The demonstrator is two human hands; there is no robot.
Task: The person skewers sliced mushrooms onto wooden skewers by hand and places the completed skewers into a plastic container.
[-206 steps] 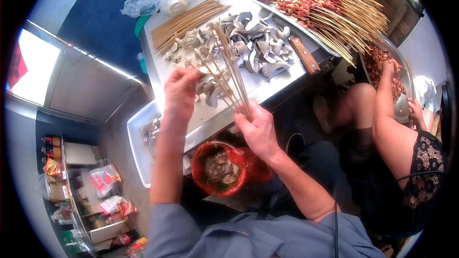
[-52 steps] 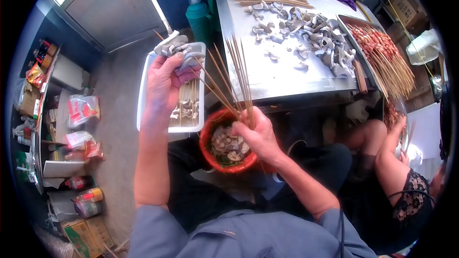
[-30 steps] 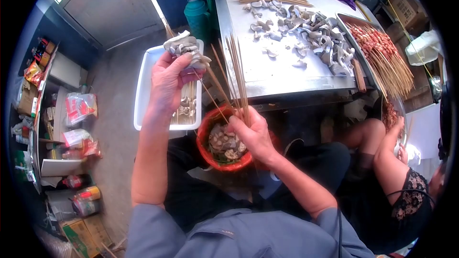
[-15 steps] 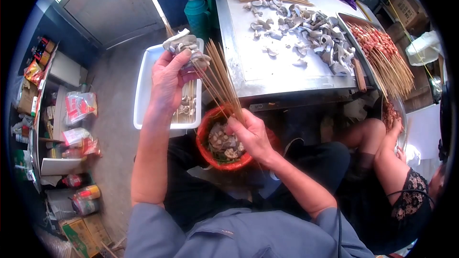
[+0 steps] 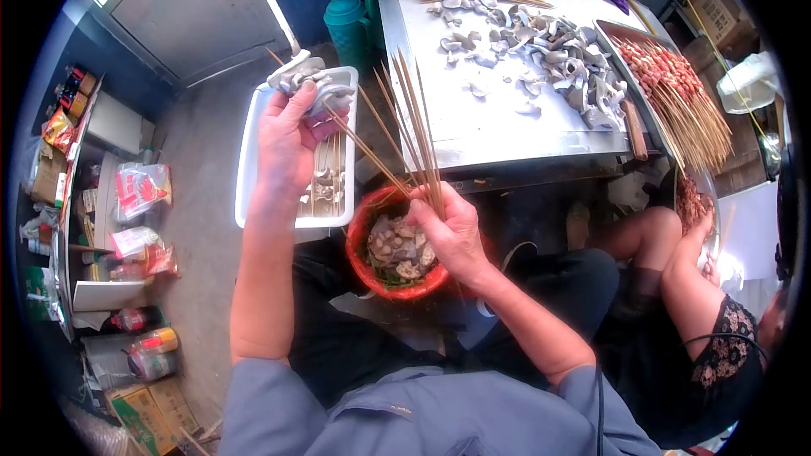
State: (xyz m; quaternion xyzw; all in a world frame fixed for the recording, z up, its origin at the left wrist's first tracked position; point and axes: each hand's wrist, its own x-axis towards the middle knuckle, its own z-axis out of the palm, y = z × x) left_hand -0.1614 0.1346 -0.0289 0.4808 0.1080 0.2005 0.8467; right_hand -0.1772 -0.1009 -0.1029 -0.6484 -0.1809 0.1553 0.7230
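Workroom clutter [image 5: 142, 190] flanks us: nearest, the skewers [image 5: 430, 176] in our right hand [image 5: 452, 224] have swung upright within half a second, its fingers clenched round them above the red bucket [image 5: 356, 257]. Our left hand [image 5: 287, 135] has shifted outward, forearm [image 5: 269, 262] extended, fingers pinching mushrooms [image 5: 297, 74] on one skewer [image 5: 363, 147] over the white tray [image 5: 329, 220], apparently seating them. Loose mushrooms [image 5: 574, 67] lie on the worktop [image 5: 465, 131] beyond.

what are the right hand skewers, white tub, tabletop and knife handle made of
Skewers: probably bamboo, plain and unpainted; thin, straight and tan.
White tub: likely plastic with a smooth finish, judging by its rounded corners and even colour.
Tabletop: perhaps stainless steel, smooth, given the glare; a coated surface is possible.
Knife handle: looks like wood, warm brown; finish unclear.
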